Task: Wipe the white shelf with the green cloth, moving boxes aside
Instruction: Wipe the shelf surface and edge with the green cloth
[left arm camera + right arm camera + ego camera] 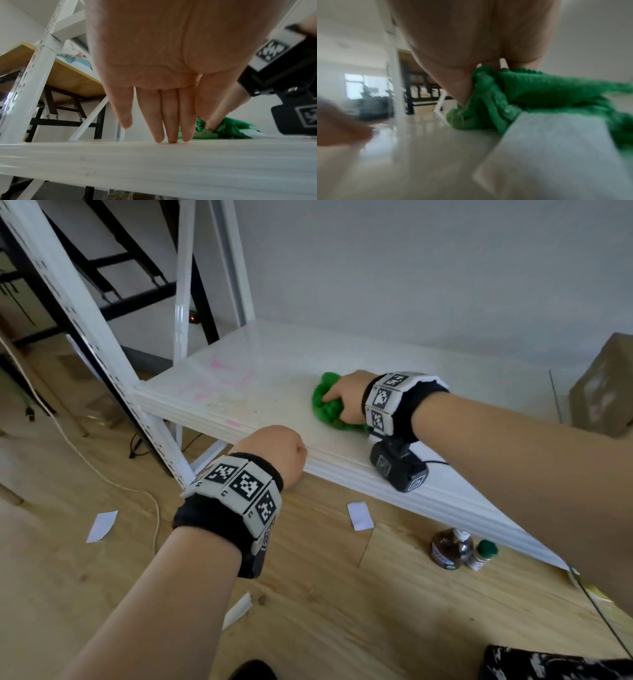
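The white shelf [260,361] carries pink marks and specks at its left end. On the shelf near the front lies the bunched green cloth [323,405], and my right hand [344,402] presses down on it with fingers curled into the folds. The blurred right wrist view shows those fingers [464,88] dug into the cloth [530,92]. My left hand [277,450] rests at the shelf's front edge, left of the cloth. In the left wrist view its straight fingers [169,129] touch the shelf's front lip [154,162] and hold nothing. A brown cardboard box [603,385] stands at the shelf's far right.
White perforated uprights [85,313] frame the shelf's left end. On the wooden floor below stand a brown bottle [450,547] and a small green-capped bottle [483,554], with paper scraps [359,515] and a white cable [102,474]. A dark-framed table stands behind the rack.
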Available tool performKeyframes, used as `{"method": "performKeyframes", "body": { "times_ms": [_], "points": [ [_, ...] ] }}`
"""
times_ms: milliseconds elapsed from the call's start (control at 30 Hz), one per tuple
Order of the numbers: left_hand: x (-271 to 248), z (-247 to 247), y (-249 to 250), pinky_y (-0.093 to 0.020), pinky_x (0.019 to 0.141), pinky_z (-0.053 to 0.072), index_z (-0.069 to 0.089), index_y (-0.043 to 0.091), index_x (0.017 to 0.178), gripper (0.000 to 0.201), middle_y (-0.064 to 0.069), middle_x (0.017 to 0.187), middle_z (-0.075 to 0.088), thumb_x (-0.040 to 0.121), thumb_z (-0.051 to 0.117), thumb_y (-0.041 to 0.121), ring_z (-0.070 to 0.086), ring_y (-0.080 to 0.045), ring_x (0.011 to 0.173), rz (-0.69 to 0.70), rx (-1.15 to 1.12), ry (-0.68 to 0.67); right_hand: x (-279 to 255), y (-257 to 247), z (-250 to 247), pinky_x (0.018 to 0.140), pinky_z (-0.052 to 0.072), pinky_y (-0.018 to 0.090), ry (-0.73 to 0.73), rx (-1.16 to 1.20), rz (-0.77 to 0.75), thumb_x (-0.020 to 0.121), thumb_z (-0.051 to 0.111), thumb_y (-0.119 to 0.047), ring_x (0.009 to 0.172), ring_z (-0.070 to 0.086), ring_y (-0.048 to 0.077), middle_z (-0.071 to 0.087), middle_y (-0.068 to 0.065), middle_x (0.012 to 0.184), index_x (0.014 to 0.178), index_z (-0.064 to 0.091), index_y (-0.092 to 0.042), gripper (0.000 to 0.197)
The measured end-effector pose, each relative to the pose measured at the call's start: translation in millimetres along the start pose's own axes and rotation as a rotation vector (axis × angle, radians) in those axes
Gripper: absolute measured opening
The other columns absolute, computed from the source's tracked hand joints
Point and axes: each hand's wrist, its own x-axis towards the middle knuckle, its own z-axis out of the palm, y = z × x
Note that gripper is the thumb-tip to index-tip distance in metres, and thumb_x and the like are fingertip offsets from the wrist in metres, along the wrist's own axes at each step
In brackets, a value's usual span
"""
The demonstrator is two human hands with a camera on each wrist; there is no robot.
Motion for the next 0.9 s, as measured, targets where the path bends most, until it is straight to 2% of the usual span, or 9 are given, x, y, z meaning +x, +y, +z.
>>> {"method": "performKeyframes", "body": {
  "times_ms": [100,167,233,333,433,600,667,800,900],
  "points": [
    [-2.0,2.3,-1.1,-0.032,0.087,0.047,0.068,0.010,0.112,0.039,-0.009,0.115,0.067,0.100,0.034,0.024,0.062,-0.025,0.104,0.023,0.008,-0.009,-18.7,-14.4,5.4,0.101,0.042,0.027,-0.002,0.033,-0.118,0.087,0.050,-0.012,0.123,0.053,0.025,0.055,0.003,0.137,0.136,0.050,-0.029,0.052],
    [-3.9,3.7,-3.4,-0.033,0.093,0.046,0.067,0.011,0.116,0.039,-0.009,0.122,0.065,0.100,0.034,0.024,0.060,-0.025,0.110,0.030,0.004,-0.008,-36.6,-8.3,7.3,0.100,0.041,0.025,-0.018,0.011,-0.135,0.086,0.051,-0.010,0.121,0.054,0.024,0.057,0.003,0.135,0.134,0.052,-0.028,0.052],
    [-8.2,5.3,-6.1,-0.034,0.100,0.045,0.064,0.011,0.121,0.039,-0.008,0.128,0.063,0.100,0.034,0.024,0.058,-0.025,0.116,0.023,-0.008,-0.026,-50.0,8.6,6.7,0.099,0.041,0.025,-0.052,-0.025,-0.060,0.085,0.053,-0.008,0.121,0.055,0.025,0.059,0.004,0.134,0.134,0.054,-0.026,0.052],
    [-19.6,8.2,-8.7,-0.033,0.097,0.044,0.063,0.009,0.121,0.039,-0.008,0.126,0.063,0.101,0.032,0.022,0.058,-0.026,0.115,0.025,0.013,-0.063,-61.4,33.1,7.1,0.102,0.045,0.030,-0.080,-0.053,0.149,0.086,0.051,-0.015,0.120,0.056,0.030,0.058,0.009,0.133,0.135,0.053,-0.021,0.050],
    [-31.5,11.4,-9.1,-0.034,0.093,0.045,0.062,0.003,0.114,0.037,-0.014,0.120,0.064,0.101,0.031,0.020,0.059,-0.030,0.111,0.014,0.005,-0.081,-65.5,18.2,9.9,0.096,0.052,0.036,-0.076,-0.093,0.164,0.086,0.047,-0.027,0.108,0.062,0.034,0.060,0.012,0.126,0.129,0.056,-0.016,0.045],
    [-41.0,13.8,-11.4,-0.039,0.092,0.046,0.063,-0.005,0.107,0.036,-0.022,0.115,0.065,0.099,0.034,0.015,0.060,-0.035,0.108,-0.028,-0.054,-0.065,-50.9,-48.6,15.9,0.097,0.047,0.036,-0.005,-0.087,-0.008,0.081,0.065,-0.023,0.107,0.061,0.030,0.059,0.005,0.125,0.126,0.058,-0.022,0.045],
    [-42.5,12.1,-14.7,-0.037,0.090,0.046,0.064,-0.002,0.110,0.036,-0.020,0.115,0.065,0.099,0.035,0.015,0.060,-0.034,0.108,-0.044,-0.055,-0.047,-51.1,-61.7,22.2,0.090,0.042,0.037,0.034,-0.106,-0.047,0.084,0.059,-0.021,0.104,0.058,0.029,0.061,0.004,0.116,0.122,0.059,-0.023,0.038],
    [-41.0,9.9,-9.9,-0.037,0.104,0.041,0.058,0.004,0.128,0.039,-0.016,0.133,0.057,0.100,0.035,0.018,0.053,-0.030,0.123,-0.034,-0.074,-0.023,-91.3,-45.9,44.3,0.085,0.046,0.038,0.126,0.053,0.035,0.091,0.047,-0.018,0.118,0.039,0.031,0.054,0.004,0.123,0.130,0.052,-0.029,0.040],
    [-41.2,10.0,10.6,-0.037,0.106,0.039,0.057,0.005,0.130,0.038,-0.013,0.137,0.055,0.100,0.034,0.013,0.051,-0.029,0.127,0.032,-0.073,0.009,-140.2,-15.4,70.4,0.080,0.046,0.034,0.241,0.156,0.182,0.088,0.047,-0.019,0.119,0.037,0.028,0.053,-0.002,0.126,0.130,0.050,-0.035,0.045]
  ]
}}
